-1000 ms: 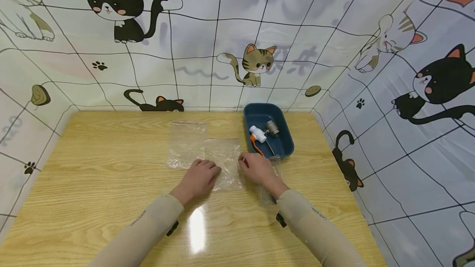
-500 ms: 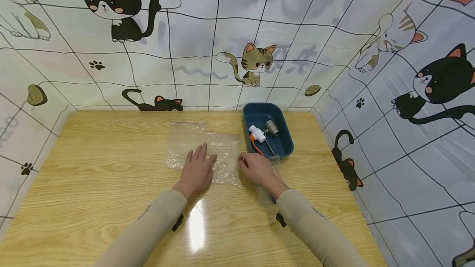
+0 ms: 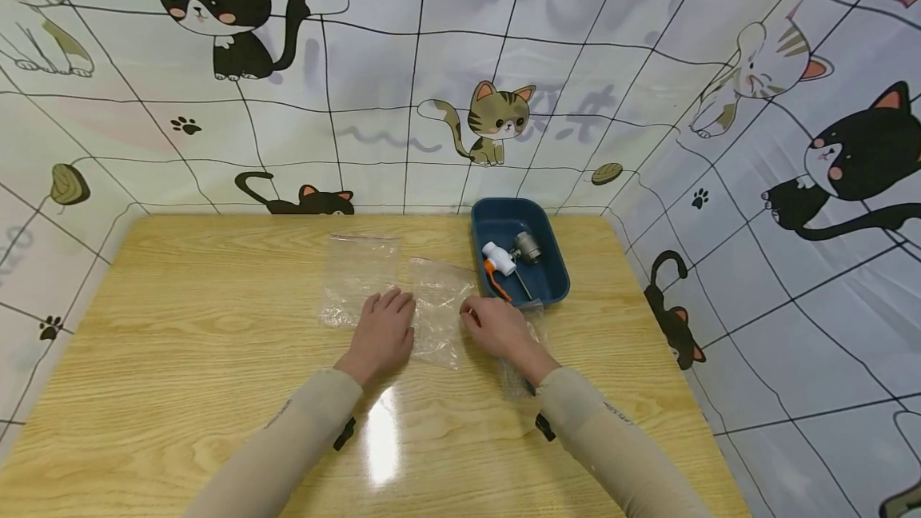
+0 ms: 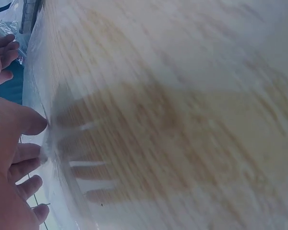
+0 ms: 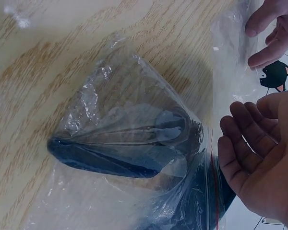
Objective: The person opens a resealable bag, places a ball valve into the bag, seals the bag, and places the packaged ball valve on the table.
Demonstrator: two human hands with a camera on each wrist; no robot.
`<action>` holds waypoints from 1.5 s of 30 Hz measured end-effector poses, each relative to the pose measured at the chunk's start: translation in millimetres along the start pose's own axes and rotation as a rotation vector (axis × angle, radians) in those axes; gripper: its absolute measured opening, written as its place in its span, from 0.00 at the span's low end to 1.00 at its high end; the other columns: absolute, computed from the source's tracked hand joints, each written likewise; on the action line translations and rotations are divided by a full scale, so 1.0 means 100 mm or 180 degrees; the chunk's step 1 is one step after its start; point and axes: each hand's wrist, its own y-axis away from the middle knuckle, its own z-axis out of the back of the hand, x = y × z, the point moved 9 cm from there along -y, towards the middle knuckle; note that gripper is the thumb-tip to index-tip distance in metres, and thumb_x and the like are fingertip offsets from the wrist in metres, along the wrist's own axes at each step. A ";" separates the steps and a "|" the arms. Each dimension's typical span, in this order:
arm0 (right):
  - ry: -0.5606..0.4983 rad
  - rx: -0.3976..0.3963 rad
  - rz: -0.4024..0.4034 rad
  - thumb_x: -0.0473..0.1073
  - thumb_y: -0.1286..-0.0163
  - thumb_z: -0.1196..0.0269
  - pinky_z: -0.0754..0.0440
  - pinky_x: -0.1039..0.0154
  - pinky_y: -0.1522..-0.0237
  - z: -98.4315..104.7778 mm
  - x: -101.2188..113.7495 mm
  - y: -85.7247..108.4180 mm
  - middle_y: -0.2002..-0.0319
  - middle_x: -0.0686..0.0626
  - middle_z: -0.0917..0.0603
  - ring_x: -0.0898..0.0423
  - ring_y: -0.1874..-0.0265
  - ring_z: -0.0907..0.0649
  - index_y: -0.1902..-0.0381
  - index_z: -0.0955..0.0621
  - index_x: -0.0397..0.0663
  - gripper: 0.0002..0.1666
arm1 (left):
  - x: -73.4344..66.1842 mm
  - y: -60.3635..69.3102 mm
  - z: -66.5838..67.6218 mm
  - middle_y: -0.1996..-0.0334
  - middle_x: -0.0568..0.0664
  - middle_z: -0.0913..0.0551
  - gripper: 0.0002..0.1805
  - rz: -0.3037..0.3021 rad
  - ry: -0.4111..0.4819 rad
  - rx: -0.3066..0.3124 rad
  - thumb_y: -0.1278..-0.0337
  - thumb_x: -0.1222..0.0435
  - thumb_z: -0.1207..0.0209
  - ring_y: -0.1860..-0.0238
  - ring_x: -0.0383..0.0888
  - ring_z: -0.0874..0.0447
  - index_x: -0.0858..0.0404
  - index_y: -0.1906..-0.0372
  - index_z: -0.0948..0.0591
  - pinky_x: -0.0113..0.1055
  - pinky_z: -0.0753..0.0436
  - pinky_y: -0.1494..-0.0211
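Two clear zip bags lie flat side by side: the left bag [image 3: 354, 276] and the middle bag [image 3: 437, 314]. My left hand [image 3: 380, 338], fingers relaxed, rests over the edges between them; in the left wrist view the left hand [image 4: 7, 158] touches clear film. My right hand [image 3: 504, 330] is beside the middle bag's right edge, fingers loosely bent. Palm and fingers of the right hand [image 5: 259, 163] show nothing held. Partly beneath my right forearm is a third bag [image 3: 515, 378], containing a dark blue item [image 5: 105, 160].
Behind my right hand stands a blue tray [image 3: 557, 282]. It contains a white fitting [image 3: 498, 257] with an orange part, a grey metal cylinder [image 3: 528, 246] and a thin metal piece. Cat-patterned cloth [image 3: 374, 134] surrounds the back and sides of the wooden table [image 3: 216, 326].
My left hand spread over the middle bag, then its fingers drew back a little, now farther left than at first. The middle bag shifted slightly right and tilted. My right hand stayed almost still.
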 end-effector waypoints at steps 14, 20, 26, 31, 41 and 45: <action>-0.0138 -0.0209 0.0127 0.47 0.25 0.47 0.22 0.65 0.69 0.09 0.08 -0.02 0.59 0.55 0.15 0.61 0.67 0.18 0.46 0.20 0.55 0.15 | -0.07 0.09 0.20 0.39 0.52 0.21 0.20 -0.0226 0.0270 -0.0563 0.36 0.65 0.46 0.38 0.53 0.25 0.64 0.41 0.22 0.51 0.29 0.37; -0.0222 -0.0431 0.0229 0.46 0.27 0.43 0.19 0.55 0.54 0.16 0.12 -0.03 0.46 0.51 0.19 0.53 0.52 0.18 0.38 0.25 0.54 0.21 | -0.10 0.18 0.27 0.42 0.50 0.19 0.19 -0.0497 0.0305 -0.0785 0.39 0.67 0.44 0.41 0.51 0.22 0.63 0.43 0.19 0.50 0.26 0.41; -0.0255 -0.0328 0.0202 0.49 0.27 0.43 0.22 0.52 0.43 0.13 0.12 -0.05 0.39 0.51 0.22 0.52 0.41 0.21 0.31 0.31 0.57 0.27 | -0.12 0.24 0.30 0.43 0.49 0.19 0.19 -0.0686 0.0331 -0.0852 0.42 0.67 0.40 0.42 0.49 0.21 0.63 0.44 0.19 0.48 0.26 0.43; -0.0243 -0.0221 0.0197 0.50 0.26 0.44 0.22 0.52 0.42 0.09 0.12 -0.07 0.37 0.52 0.24 0.53 0.39 0.22 0.30 0.32 0.58 0.28 | -0.10 0.24 0.33 0.42 0.48 0.19 0.20 -0.0703 0.0292 -0.0708 0.40 0.67 0.42 0.42 0.49 0.21 0.61 0.43 0.20 0.47 0.25 0.41; -0.0311 -0.0146 0.0330 0.52 0.26 0.44 0.24 0.51 0.39 0.07 0.21 -0.08 0.33 0.51 0.26 0.52 0.36 0.24 0.29 0.34 0.59 0.30 | -0.04 0.29 0.66 0.62 0.47 0.14 0.09 -0.0855 0.0729 -0.1146 0.45 0.74 0.37 0.58 0.45 0.14 0.58 0.63 0.15 0.40 0.17 0.52; -0.0399 -0.0137 0.0415 0.55 0.26 0.45 0.23 0.53 0.41 0.08 0.28 -0.08 0.33 0.53 0.27 0.54 0.37 0.24 0.27 0.36 0.60 0.32 | -0.07 0.30 0.71 0.65 0.45 0.15 0.09 -0.0947 0.0806 -0.1197 0.43 0.74 0.40 0.60 0.43 0.15 0.57 0.65 0.17 0.38 0.17 0.54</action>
